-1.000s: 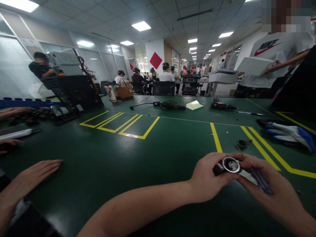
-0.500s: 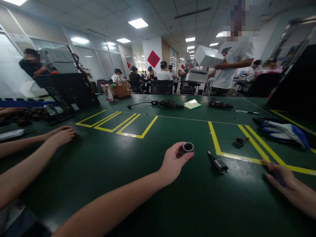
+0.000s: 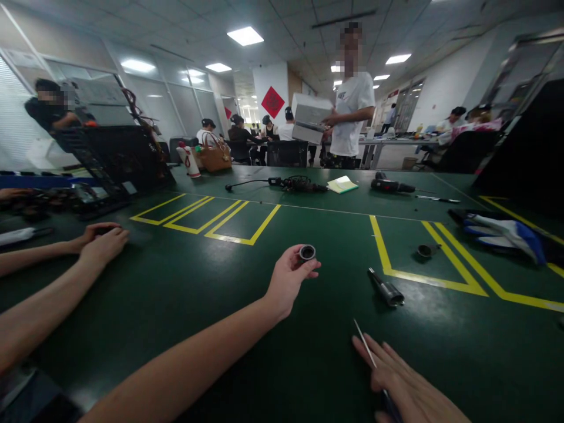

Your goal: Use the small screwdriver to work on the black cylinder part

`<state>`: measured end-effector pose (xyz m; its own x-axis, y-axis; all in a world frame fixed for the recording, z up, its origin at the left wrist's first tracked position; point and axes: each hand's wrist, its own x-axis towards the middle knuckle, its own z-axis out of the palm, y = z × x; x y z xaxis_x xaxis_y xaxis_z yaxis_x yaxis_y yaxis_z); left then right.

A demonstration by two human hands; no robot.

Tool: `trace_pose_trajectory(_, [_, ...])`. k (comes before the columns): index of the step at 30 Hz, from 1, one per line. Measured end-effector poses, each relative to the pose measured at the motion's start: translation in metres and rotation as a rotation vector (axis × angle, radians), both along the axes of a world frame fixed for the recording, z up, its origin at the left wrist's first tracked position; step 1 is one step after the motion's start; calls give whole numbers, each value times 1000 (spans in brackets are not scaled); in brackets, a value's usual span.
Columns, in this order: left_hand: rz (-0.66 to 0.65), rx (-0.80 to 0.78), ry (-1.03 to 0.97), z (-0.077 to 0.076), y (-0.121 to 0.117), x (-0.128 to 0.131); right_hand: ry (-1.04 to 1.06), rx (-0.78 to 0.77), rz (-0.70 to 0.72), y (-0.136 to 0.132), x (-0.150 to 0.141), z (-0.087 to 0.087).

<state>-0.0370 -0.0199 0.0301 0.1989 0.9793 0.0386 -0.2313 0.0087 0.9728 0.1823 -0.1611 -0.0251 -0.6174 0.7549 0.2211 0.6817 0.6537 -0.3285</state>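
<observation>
My left hand (image 3: 285,281) is closed around a short dark metal ring-shaped collar (image 3: 307,253), its round opening tilted up toward me. My right hand (image 3: 408,379), low at the right of the head view, grips a screwdriver (image 3: 363,342). The thin shaft points forward and left past my fingers, while the dark handle is partly hidden beneath the palm. Between and beyond my hands, a dark cylindrical part with a slim shaft (image 3: 388,290) lies on the green table (image 3: 247,294). A small dark cup-like part (image 3: 425,251) rests inside the right yellow tape outline.
At the left, a co-worker's hands (image 3: 103,239) hold something dark. Farther back lie a coiled cable tool (image 3: 299,184), a notepad (image 3: 342,184), a power drill (image 3: 392,184) and a pen. Gloves (image 3: 504,235) lie right. A person (image 3: 352,111) carries white boxes beyond the table.
My right hand has come from the right edge toward the middle with the screwdriver. My left hand has shifted slightly left with the collar. The person with the boxes has moved left.
</observation>
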Motion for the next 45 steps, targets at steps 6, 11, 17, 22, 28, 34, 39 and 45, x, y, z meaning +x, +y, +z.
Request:
trace_pose_trajectory(6, [180, -56, -144, -7, 5, -3, 96, -38, -15, 60, -60, 37])
trace_pose_trajectory(11, [184, -121, -220, -7, 4, -6, 314, -175, -46, 81, -62, 35])
trace_pose_trajectory(17, [79, -90, -122, -16, -1, -5, 793, -281, -239, 85, -47, 47])
trace_pose_trajectory(22, [27, -111, 6, -17, -5, -7, 934, -164, -498, 92, -29, 43])
trace_pose_trajectory(28, [-22, -92, 55, -20, -5, -6, 858, -150, -549, 98, -24, 36])
trace_pose_trajectory(34, [-56, -94, 76, -21, -4, -8, 773, -146, -525, 94, -27, 41])
trace_pose_trajectory(39, [-32, -109, 59, -17, -6, -7, 716, -108, -510, 94, -31, 47])
trace_pose_trajectory(45, [-36, -90, 79, -16, -7, -9, 670, -80, -475, 95, -31, 49])
